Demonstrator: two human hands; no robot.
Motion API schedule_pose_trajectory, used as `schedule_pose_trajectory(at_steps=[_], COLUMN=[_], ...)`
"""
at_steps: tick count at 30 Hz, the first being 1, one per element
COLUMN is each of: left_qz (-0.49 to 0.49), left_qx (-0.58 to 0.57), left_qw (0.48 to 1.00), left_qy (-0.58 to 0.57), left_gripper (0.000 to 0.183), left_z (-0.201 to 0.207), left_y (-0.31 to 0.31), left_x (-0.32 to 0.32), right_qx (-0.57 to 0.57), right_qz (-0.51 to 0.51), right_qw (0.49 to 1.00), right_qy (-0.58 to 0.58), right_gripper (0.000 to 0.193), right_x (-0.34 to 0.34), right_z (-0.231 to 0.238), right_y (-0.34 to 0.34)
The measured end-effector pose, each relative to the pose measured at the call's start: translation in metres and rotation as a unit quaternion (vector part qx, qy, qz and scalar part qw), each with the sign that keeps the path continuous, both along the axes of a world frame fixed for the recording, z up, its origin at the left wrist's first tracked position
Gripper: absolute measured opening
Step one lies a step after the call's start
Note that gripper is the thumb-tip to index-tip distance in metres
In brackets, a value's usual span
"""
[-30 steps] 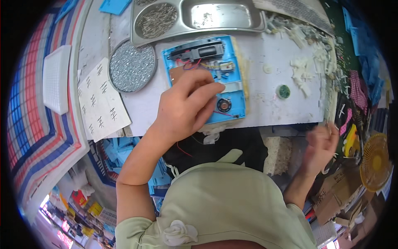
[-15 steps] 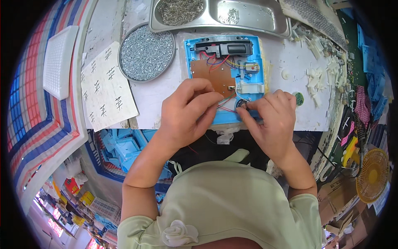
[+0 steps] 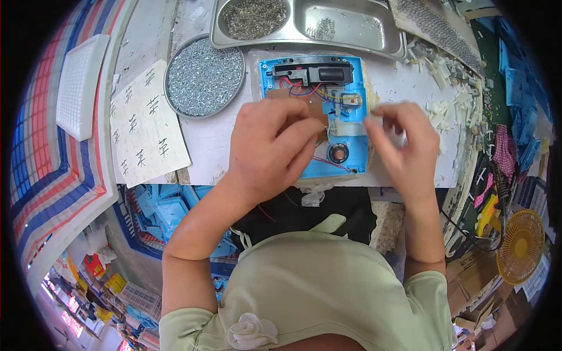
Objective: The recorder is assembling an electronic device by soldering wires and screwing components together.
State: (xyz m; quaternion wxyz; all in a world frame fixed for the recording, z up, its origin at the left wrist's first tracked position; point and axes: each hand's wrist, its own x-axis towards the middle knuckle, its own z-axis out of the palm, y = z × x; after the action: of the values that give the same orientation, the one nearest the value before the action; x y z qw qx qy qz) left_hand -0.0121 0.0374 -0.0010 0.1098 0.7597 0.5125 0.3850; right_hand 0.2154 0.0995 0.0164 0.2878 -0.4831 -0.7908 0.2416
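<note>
In front of me lies a light blue plastic housing [image 3: 358, 149], its inner side facing up. It holds a brown circuit board [image 3: 317, 109], a black part [image 3: 328, 74], red, blue and yellow wires [image 3: 313, 90], a white plastic piece [image 3: 349, 128] and a small round speaker [image 3: 338, 153]. My left hand [image 3: 272, 143] covers the left of the board, thumb and forefinger pinched at its right edge; what they grip is hidden. Just off the housing's right side is my right hand [image 3: 410, 146], fingers curved and apart from the thumb, with nothing visible in it.
A round dish of screws [image 3: 205, 76] stands at left beside a handwritten paper sheet [image 3: 149, 126]. Behind the housing is a metal tray [image 3: 345, 26] of small metal parts. White plastic pieces [image 3: 448, 114] lie at right. Blue plastic parts [image 3: 167, 210] fill a container below the table.
My right hand has left the speaker and moved right, off the housing, uncovering the speaker. My left hand has shifted slightly up and right, its fingers still pinched.
</note>
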Motion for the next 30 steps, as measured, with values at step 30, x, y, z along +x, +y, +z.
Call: schedule_pose_trajectory(at_steps=[30], left_qz=[0.017], left_qx=[0.039], left_qw=[0.996], left_qy=[0.082], left_gripper=[0.031], left_z=[-0.013], left_y=[0.028], left_x=[0.023], right_qx=[-0.262], right_qz=[0.074], right_qw=[0.962], right_qy=[-0.023], right_gripper=[0.018], right_x=[-0.002], right_z=[0.009], right_y=[0.054])
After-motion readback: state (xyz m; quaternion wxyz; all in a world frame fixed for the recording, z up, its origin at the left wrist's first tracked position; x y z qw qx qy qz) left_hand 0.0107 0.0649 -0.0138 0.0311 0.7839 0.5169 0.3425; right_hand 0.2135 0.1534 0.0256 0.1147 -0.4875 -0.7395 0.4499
